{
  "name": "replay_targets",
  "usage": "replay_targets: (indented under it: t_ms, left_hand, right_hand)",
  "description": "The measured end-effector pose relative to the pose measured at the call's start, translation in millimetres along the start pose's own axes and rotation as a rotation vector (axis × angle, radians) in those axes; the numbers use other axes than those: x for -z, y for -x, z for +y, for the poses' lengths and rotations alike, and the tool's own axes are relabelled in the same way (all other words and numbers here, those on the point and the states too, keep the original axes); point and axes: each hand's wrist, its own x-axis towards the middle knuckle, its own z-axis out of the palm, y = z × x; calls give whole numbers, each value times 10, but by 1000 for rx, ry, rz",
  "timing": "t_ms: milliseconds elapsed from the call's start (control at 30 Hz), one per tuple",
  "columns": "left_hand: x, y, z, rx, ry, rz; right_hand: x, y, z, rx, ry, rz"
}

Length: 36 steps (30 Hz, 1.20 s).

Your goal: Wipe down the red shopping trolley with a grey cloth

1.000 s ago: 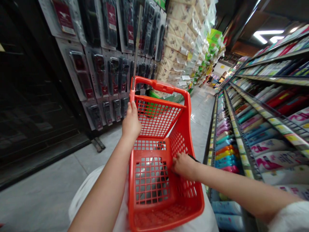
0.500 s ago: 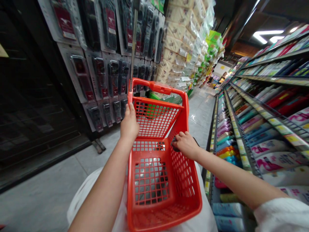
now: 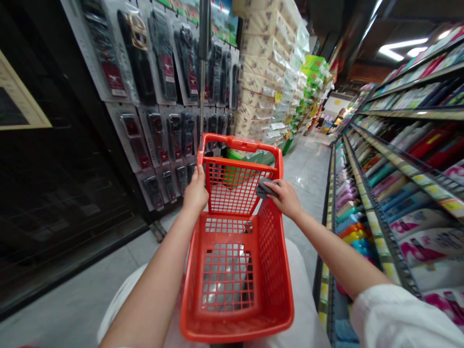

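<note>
A red plastic shopping basket (image 3: 235, 309) with mesh walls stands in front of me, with nothing in it. My left hand (image 3: 196, 192) grips its left rim near the far corner. My right hand (image 3: 285, 197) is closed on a small grey cloth (image 3: 264, 187) and presses it against the basket's right rim near the far end. A red handle bar (image 3: 241, 143) arches over the far end, and a metal pole (image 3: 202, 72) rises from the left corner.
Hanging packs of dark goods (image 3: 163, 82) cover the wall on the left. Stacked tissue packs (image 3: 268, 63) follow further down. Shelves of colourful bottles and tubes (image 3: 398, 183) line the right. A tiled aisle floor (image 3: 308, 164) runs ahead.
My right hand has slid with the cloth from the basket's inner right wall up and forward to the far right rim. The left hand kept its grip.
</note>
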Motion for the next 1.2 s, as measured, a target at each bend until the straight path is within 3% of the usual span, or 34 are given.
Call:
replay_targets:
  t_ms: [100, 233, 400, 500, 600, 667, 800, 933, 1033, 1200]
  left_hand:
    - [-13, -95, -85, -26, 4, 12]
    - [-14, -260, -205, -74, 14, 9]
    - [46, -476, -269, -117, -26, -46]
    - [110, -503, -193, -122, -170, -44]
    - [135, -309, 34, -191, -345, 65]
    - [100, -52, 287, -226, -354, 32]
    - [-110, 555, 944, -178, -122, -397]
    - [-382, 927, 1437, -115, -111, -560]
    - [-500, 998, 1536, -16, -250, -524]
    - [-462, 971, 1414, -74, -287, -533]
  right_hand:
    - [-121, 246, -163, -51, -131, 98]
    - [-80, 466, -250, 43, -275, 66]
    - [1, 15, 128, -114, -234, 116]
    - [-92, -127, 147, -238, -226, 206]
    - [-197, 39, -56, -234, -256, 199]
    - [-208, 176, -168, -198, -279, 136]
    - [-128, 139, -133, -257, -176, 52]
    - [-138, -9, -85, -437, -8, -8]
    - [-192, 123, -205, -321, 1, -64]
    - [-150, 353, -352, -29, 78, -71]
